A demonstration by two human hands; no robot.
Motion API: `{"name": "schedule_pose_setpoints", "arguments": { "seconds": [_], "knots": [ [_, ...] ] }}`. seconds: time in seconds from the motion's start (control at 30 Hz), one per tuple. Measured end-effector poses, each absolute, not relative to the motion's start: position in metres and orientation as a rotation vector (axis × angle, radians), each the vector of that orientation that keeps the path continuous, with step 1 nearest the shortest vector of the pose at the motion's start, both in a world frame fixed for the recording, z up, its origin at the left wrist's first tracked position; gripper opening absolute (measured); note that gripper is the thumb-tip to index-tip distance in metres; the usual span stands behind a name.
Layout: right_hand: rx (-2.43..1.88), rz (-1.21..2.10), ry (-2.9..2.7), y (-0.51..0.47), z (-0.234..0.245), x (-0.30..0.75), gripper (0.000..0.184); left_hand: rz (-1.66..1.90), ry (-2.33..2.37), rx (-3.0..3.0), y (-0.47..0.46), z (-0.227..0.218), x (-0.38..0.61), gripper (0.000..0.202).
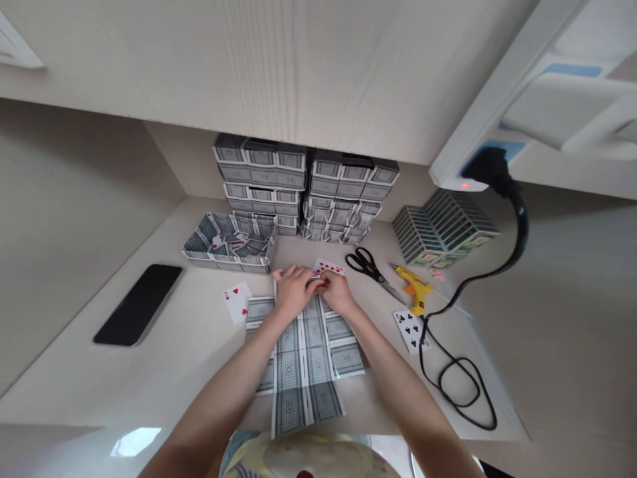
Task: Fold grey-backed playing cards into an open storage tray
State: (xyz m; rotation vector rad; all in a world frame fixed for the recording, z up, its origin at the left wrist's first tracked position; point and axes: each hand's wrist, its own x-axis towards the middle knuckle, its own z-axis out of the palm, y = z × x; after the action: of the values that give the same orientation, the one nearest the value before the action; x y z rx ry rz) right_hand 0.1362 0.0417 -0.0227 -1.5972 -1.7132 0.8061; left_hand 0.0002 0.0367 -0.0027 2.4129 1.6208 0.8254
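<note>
The flat, cross-shaped sheet of grey-and-white patterned playing cards point(314, 362) lay on the pale tabletop point(79, 378), its far end under both hands and its nearest strip reaching back towards the person's body. From where I stood, most of it showed between the two bare forearms, with side flaps partly covered by them.

The left hand point(294, 289) was laid over the far end of the sheet, palm down, its thumb stretched towards the other hand. The right hand point(334, 292) was curled, its fingertips meeting that thumb at the same far end. Both were touching the cards, but I could not tell whether either was really pinching them, since the knuckles hid the contact.

A red diamonds card point(330, 267) lay just beyond the right hand. Black-handled scissors point(367, 264) rested near that hand, with a yellow glue gun point(421, 287) farther right, and a white clubs card point(409, 330) beside the gun. Left of the sheet, a two of hearts point(237, 302) lay just beside it. An open box made of patterned cards point(229, 261) stood beyond the left hand, loose cards inside; a black phone point(139, 305) lay well apart.
</note>
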Motion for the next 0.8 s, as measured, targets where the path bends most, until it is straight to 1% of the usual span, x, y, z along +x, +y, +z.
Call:
{"name": "schedule_pose_setpoints", "arguments": {
  "seconds": [0.23, 0.4, 0.67, 0.8],
  "knots": [
    [-1.643, 0.774, -1.752, 0.0411, -0.0154, 0.1359, 0.011, 0.828, 1.614, 2.394, 0.0342, 0.0022, 0.0028, 0.03],
    [-1.619, 0.763, -1.705, 0.0386, -0.0189, 0.1338, 0.009, 0.824, 1.605, 2.407, 0.0355, 0.0021, 0.0028, 0.032],
    [-1.57, 0.787, -1.627, 0.04, -0.0249, 0.1329, 0.019, 0.835, 1.61, 2.431, 0.0366, 0.0006, 0.0031, 0.035],
    [-1.634, 0.754, -1.67, 0.0414, -0.022, 0.1339, 0.015, 0.838, 1.606, 2.409, 0.037, 0.0, 0.0031, 0.034]
  ]
}}
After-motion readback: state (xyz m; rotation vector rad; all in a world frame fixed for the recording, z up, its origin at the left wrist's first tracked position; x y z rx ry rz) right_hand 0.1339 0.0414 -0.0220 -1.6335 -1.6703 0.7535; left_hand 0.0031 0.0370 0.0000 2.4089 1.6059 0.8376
